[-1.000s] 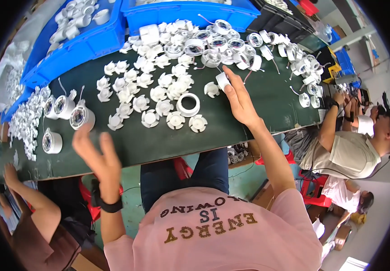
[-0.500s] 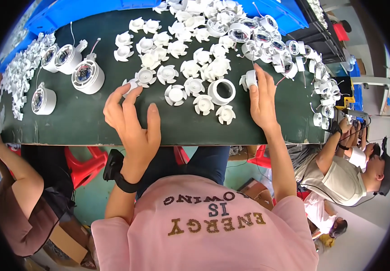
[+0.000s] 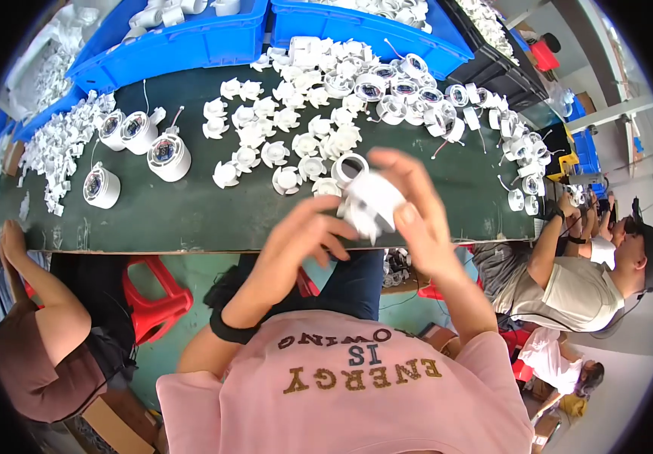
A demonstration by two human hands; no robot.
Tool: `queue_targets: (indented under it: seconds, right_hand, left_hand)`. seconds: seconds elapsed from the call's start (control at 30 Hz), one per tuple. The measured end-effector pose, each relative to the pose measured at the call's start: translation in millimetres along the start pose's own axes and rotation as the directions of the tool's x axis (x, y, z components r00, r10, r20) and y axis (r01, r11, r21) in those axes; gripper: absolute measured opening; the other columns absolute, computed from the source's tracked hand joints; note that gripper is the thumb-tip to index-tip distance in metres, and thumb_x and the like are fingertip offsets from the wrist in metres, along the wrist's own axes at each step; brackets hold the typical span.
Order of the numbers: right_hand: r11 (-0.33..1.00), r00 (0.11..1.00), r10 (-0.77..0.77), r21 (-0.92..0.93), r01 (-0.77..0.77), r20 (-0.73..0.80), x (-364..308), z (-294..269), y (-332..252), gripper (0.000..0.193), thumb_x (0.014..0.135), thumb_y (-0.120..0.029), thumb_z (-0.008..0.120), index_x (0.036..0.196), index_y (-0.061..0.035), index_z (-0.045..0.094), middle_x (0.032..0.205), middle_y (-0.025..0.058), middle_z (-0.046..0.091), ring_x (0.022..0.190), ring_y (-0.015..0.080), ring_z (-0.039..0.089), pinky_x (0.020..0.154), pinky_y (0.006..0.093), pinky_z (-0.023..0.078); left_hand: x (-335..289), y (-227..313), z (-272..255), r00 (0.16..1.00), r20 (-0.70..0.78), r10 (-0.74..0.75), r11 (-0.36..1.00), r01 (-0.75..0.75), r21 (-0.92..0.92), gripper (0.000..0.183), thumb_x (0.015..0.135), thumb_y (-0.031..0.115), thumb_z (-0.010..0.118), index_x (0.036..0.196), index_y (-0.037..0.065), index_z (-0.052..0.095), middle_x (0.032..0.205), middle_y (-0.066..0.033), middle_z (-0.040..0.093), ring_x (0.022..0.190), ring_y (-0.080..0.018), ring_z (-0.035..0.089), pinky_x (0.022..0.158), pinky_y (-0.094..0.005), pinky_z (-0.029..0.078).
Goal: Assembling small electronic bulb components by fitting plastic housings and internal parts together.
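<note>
Both hands are raised just above the near edge of the green table (image 3: 190, 219). The right hand (image 3: 425, 219) grips a white finned plastic part (image 3: 372, 200); the left hand (image 3: 296, 250) closes on its near side. Judged step: fitting or checking the part; next needs steady alignment. Loose white parts (image 3: 296, 144) lie beyond.

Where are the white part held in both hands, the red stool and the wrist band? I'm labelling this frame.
white part (image 3: 372, 203), head view, on its flat white face.
red stool (image 3: 156, 291), head view, on its seat edge.
wrist band (image 3: 229, 331), head view, on the black strap.
</note>
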State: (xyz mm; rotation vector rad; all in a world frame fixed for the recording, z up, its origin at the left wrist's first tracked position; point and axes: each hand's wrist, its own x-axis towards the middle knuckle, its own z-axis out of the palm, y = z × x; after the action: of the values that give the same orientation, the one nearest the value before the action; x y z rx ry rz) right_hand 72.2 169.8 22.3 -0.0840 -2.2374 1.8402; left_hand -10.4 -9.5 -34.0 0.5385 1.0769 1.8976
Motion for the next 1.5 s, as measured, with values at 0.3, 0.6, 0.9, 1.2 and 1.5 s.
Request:
queue_targets:
  seconds: [0.3,0.6,0.9,1.2,1.5]
  right_hand:
    - [0.895,0.997,-0.050,-0.446,0.020,-0.055,4.6,-0.7,28.4,0.038,0.091,-0.025,0.056,0.122,-0.0016,0.055,0.092,0.0118,0.064,0.082,0.0214,0.061,0.074,0.0322,0.047]
    - [0.982,0.994,0.072,-0.170,-0.085,-0.082,29.3,-40.8,77.2,0.025,0.090,-0.025,0.062,0.093,-0.0004,0.066,0.071,-0.0003,0.061,0.058,0.0078,0.052,0.054,0.0226,0.040]
    - [0.849,0.970,0.242,0.480,-0.222,0.020,2.2,-13.2,19.5,0.033,0.091,-0.027,0.059,0.109,-0.0008,0.054,0.086,0.0070,0.061,0.064,0.0100,0.055,0.054,0.0246,0.046]
    - [0.933,0.998,0.065,0.357,-0.055,-0.018,-17.2,-0.4,22.7,0.035,0.091,-0.017,0.058,0.120,-0.0032,0.046,0.118,0.0118,0.051,0.095,0.0174,0.057,0.076,0.0286,0.048]
    - [0.971,0.974,-0.228,-0.078,0.227,-0.004,-23.1,13.3,23.7,0.049,0.085,-0.014,0.064,0.128,0.0003,0.045,0.124,0.0159,0.047,0.113,0.0258,0.048,0.096,0.0345,0.038]
  left_hand:
    - [-5.3,4.7,5.4,0.998,-0.065,-0.015,0.911,-0.013,-0.413,0.045,0.087,0.037,0.051,0.113,0.000,0.048,0.095,-0.0198,0.063,0.075,-0.0239,0.062,0.062,-0.0333,0.050]
    - [-11.4,12.5,-5.3,0.971,-0.241,-0.006,0.997,0.025,0.078,0.045,0.086,0.038,0.053,0.107,-0.002,0.052,0.085,-0.0121,0.063,0.068,-0.0174,0.063,0.052,-0.0244,0.048]
    - [13.9,15.4,14.0,0.947,-0.320,0.009,0.977,0.059,0.205,0.043,0.094,0.042,0.039,0.113,0.006,0.052,0.077,-0.0005,0.055,0.057,-0.0053,0.043,0.044,-0.0203,0.028]
    - [20.7,2.5,22.6,0.962,-0.270,0.048,0.980,0.007,0.199,0.038,0.096,0.040,0.039,0.094,0.004,0.047,0.067,-0.0058,0.054,0.047,-0.0100,0.045,0.043,-0.0225,0.034]
    - [20.9,9.3,30.2,0.946,-0.286,0.153,0.924,-0.034,0.380,0.045,0.099,0.041,0.033,0.094,0.001,0.054,0.073,-0.0041,0.053,0.058,-0.0070,0.046,0.048,-0.0219,0.036]
